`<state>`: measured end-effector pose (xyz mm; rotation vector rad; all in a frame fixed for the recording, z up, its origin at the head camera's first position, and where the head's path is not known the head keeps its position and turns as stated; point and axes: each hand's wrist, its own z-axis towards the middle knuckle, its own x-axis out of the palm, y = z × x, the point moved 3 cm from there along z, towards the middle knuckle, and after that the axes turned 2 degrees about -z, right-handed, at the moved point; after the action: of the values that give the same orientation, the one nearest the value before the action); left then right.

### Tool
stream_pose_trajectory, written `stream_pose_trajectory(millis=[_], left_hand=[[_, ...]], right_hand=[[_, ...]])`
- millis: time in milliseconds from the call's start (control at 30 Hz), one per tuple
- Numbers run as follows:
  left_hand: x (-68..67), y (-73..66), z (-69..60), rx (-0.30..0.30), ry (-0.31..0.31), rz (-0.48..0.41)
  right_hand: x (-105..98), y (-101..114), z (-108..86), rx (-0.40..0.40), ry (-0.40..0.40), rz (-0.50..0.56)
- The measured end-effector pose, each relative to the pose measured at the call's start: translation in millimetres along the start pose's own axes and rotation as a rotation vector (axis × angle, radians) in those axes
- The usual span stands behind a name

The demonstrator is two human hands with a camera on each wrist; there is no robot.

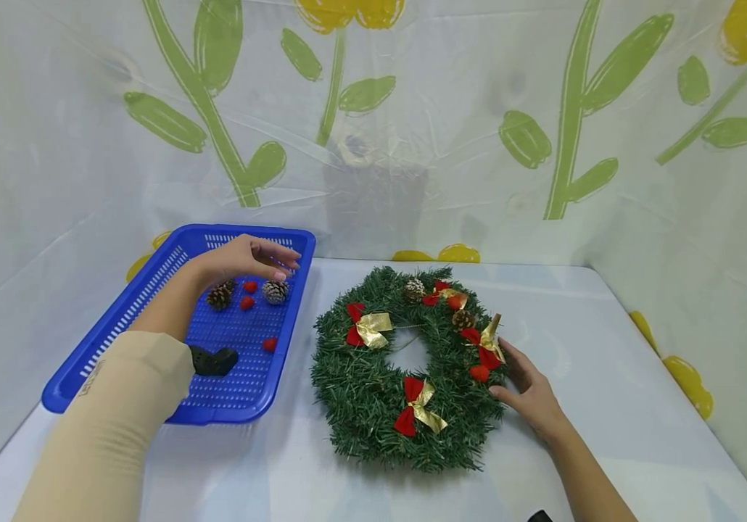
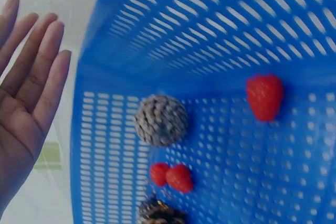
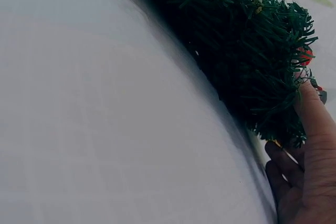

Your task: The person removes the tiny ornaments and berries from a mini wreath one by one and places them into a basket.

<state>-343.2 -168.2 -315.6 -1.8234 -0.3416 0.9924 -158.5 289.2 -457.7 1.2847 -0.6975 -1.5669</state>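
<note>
My left hand (image 1: 243, 259) hovers over the blue basket (image 1: 291, 319) with its fingers loosely bent; in the left wrist view, nothing is in its palm. Below it lie a frosted pine cone (image 2: 161, 120), a brown pine cone (image 1: 220, 295) and small red strawberries (image 2: 265, 97). On the table, a green wreath (image 1: 360, 406) carries red and gold bows (image 1: 415, 407), pine cones (image 1: 463, 320) and red strawberries (image 1: 479, 373). My right hand (image 1: 533, 395) holds the wreath's right outer edge, thumb against the needles, fingers curled by the rim and partly hidden.
The white table (image 1: 563, 312) is backed by a pale curtain (image 1: 452, 145) printed with green stems and yellow flowers. The basket stands left of the wreath, its right wall close to it. A black strap piece (image 1: 213, 361) sits at my left wrist.
</note>
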Motion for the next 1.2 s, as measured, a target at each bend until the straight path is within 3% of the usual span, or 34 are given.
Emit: stream_pose_trajectory(millis=[267,633,867,1200], left_hand=[[7.2,-23.8,13.9,0.066,-0.004,-0.066],[16.7,-46.1,35.8,0.155,-0.067,-0.140],[30.5,-52.6,48.8,0.135,-0.102,-0.167],[58.5,-61.0,69.2,0.127,-0.054,-0.190]], right_hand=[[-3.3,2.7,-0.9,0.012,-0.003,-0.008],[-4.6,3.6,0.6,0.000,-0.002,0.004],[-5.3,2.6,1.5,-0.011,-0.005,0.005],[-1.8,-0.1,1.1,-0.013,0.005,0.015]])
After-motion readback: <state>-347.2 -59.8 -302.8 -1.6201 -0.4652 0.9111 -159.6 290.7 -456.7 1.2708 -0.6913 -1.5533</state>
